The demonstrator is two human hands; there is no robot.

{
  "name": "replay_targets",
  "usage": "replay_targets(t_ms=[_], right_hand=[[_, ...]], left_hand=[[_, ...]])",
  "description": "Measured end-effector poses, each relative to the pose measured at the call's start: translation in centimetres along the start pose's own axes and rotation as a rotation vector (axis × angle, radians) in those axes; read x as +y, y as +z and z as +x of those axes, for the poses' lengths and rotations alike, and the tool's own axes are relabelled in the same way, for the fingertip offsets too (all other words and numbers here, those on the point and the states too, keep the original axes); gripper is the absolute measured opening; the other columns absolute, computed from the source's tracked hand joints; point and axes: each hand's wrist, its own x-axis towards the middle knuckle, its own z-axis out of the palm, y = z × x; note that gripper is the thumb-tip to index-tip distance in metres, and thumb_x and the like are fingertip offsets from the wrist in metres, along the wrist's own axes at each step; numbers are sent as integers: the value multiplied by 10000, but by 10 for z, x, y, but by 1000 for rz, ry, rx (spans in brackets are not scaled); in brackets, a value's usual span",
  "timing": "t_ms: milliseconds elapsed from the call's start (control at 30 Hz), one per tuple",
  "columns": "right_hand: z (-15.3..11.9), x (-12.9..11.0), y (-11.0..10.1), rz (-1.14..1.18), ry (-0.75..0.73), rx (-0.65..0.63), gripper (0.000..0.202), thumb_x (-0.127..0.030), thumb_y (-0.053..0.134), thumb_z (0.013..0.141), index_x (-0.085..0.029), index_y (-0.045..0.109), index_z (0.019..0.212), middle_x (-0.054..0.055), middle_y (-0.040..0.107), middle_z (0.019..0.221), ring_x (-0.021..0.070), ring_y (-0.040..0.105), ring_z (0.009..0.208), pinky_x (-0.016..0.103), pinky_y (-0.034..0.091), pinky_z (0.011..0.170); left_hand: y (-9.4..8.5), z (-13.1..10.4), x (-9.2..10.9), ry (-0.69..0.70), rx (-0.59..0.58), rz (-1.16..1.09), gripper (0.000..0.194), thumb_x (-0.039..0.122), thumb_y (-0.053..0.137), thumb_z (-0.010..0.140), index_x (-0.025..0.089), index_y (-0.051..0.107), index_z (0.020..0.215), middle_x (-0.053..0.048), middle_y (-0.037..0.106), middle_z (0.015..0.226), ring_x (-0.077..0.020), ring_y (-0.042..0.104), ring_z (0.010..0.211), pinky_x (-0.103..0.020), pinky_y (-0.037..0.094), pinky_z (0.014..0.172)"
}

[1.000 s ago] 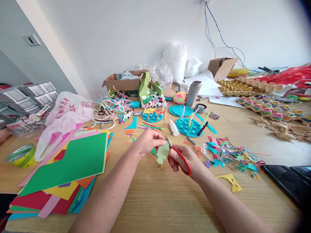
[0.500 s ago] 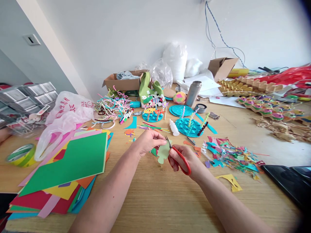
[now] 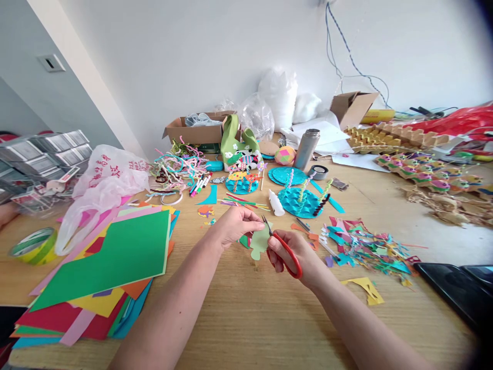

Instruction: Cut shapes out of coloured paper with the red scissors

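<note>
Near the middle of the table, my left hand (image 3: pixel 239 225) pinches the top of a small pale green paper piece (image 3: pixel 260 241) with a curvy outline. Red-handled scissors (image 3: pixel 289 255) are held in my right hand (image 3: pixel 291 253), their dark blades lying at the paper's upper right edge, close to my left fingertips. Under the paper, next to my left fingers, a darker green scrap (image 3: pixel 244 241) shows in part. A white glue bottle (image 3: pixel 276 203) lies just beyond my hands.
Coloured paper sheets (image 3: pixel 134 246) are stacked at the left. Paper scraps (image 3: pixel 370 246) lie at the right, beside a black device (image 3: pixel 447 288). Farther back are a blue disc with fuzzy stems (image 3: pixel 298 203), a metal bottle (image 3: pixel 307 149), pipe cleaners (image 3: pixel 179 167) and egg trays (image 3: pixel 385 139).
</note>
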Motion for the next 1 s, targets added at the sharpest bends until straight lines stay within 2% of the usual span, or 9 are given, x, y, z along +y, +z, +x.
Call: replay_targets(t_ms=[500, 633, 733, 800, 900, 1000], right_hand=[[-2, -5, 2, -46, 15, 43, 422, -561, 656, 732, -183, 487, 649, -24, 562, 499, 88, 487, 376, 195, 298, 370], [-3, -10, -2, -80, -25, 82, 422, -570, 617, 764, -195, 470, 639, -29, 544, 498, 96, 494, 402, 205, 317, 397], [1, -9, -7, -153, -49, 150, 409, -563, 638, 751, -201, 471, 661, -21, 565, 536, 118, 536, 450, 223, 366, 445], [4, -7, -7, -302, -34, 203, 380, -535, 677, 728, -202, 496, 708, -7, 592, 579, 155, 589, 512, 236, 383, 474], [3, -7, 0, -825, -30, 341, 300, -456, 672, 763, -195, 529, 727, 67, 670, 681, 225, 645, 641, 263, 355, 525], [-3, -7, 15, -1143, 51, 265, 146, -316, 560, 860, -171, 578, 860, 126, 723, 794, 266, 685, 729, 282, 344, 560]], left_hand=[[-5, -2, 3, 22, -3, -10, 255, 307, 784, 565, 106, 674, 676, -25, 633, 611, -104, 544, 545, -241, 416, 549], [-10, -7, 11, 45, 38, -37, 191, 272, 767, 601, 117, 674, 663, -18, 638, 604, -99, 545, 530, -239, 426, 553], [-18, -9, 17, 92, 114, -159, 202, 264, 785, 574, 122, 667, 655, -12, 635, 593, -101, 558, 527, -244, 450, 566], [-25, -9, 21, 153, 219, -253, 220, 271, 793, 557, 130, 662, 664, -14, 649, 618, -109, 580, 552, -246, 464, 583], [-36, -9, 26, 241, 384, -412, 240, 253, 796, 508, 134, 649, 655, -10, 646, 606, -116, 588, 556, -243, 463, 571], [-44, -10, 30, 289, 460, -487, 254, 243, 795, 479, 134, 641, 649, 1, 631, 581, -108, 561, 524, -230, 436, 521]])
